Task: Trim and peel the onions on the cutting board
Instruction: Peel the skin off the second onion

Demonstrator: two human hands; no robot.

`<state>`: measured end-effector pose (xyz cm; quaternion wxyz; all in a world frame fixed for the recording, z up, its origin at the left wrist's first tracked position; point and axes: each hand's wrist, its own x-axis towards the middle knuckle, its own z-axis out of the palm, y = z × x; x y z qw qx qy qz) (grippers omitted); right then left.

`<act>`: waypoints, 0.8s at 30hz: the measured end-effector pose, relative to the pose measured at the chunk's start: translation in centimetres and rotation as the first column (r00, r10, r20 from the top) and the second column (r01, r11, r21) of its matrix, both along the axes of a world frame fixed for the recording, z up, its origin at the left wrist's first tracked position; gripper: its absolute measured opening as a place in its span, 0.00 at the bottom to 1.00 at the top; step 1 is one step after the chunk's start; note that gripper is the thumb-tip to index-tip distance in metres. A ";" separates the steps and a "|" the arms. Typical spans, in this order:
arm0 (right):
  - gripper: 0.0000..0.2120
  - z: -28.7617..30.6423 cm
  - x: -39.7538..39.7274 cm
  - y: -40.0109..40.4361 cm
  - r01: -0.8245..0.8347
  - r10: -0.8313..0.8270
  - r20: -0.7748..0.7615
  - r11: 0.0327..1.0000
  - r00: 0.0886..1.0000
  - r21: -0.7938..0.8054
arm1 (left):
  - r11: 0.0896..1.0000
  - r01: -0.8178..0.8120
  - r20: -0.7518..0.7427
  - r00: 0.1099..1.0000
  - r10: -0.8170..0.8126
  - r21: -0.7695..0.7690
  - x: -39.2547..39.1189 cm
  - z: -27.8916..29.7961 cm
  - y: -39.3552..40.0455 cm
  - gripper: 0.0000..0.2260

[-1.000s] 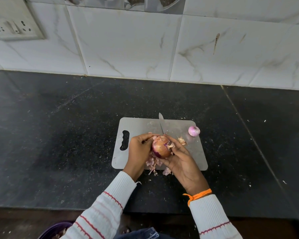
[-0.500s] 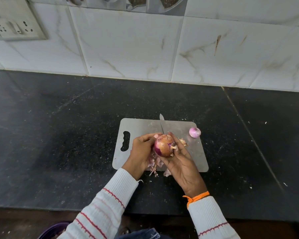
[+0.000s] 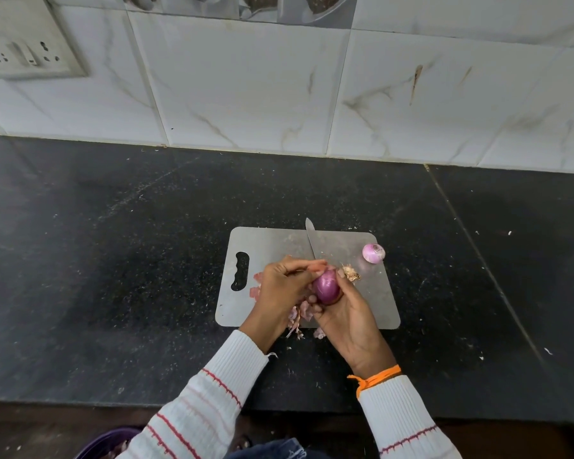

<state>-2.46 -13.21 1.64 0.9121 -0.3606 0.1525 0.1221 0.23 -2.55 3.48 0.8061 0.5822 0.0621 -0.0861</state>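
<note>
Two bare hands, the left hand (image 3: 280, 289) and the right hand (image 3: 348, 313), emerge from the long sleeves of a white ribbed knit sweater above the near edge of the cutting board (image 3: 371, 303). The left sleeve (image 3: 206, 399) carries thin red and paler pink stitched bands running across it; the right sleeve (image 3: 401, 422) shows a single dark red band nearer the elbow. An orange thread (image 3: 376, 379) is knotted around the right wrist, just at the cuff. Blue denim (image 3: 279, 452) shows between the sleeves.
</note>
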 end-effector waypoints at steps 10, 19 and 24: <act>0.18 1.3 -0.1 -0.1 0.006 -0.008 0.059 0.999 0.998 0.045 | 0.735 -0.261 0.327 0.943 0.056 0.626 0.9 -0.5 1.3 0.13; 0.24 0.7 0.0 -0.7 0.114 -0.082 0.179 0.978 0.980 -0.175 | 0.652 -0.002 0.171 0.965 -0.197 0.758 1.0 -1.3 0.8 0.15; 0.25 0.2 -0.2 -1.2 0.172 -0.027 0.279 0.843 0.960 -0.510 | 0.692 -0.220 0.271 0.962 0.037 0.688 0.9 -1.0 1.2 0.02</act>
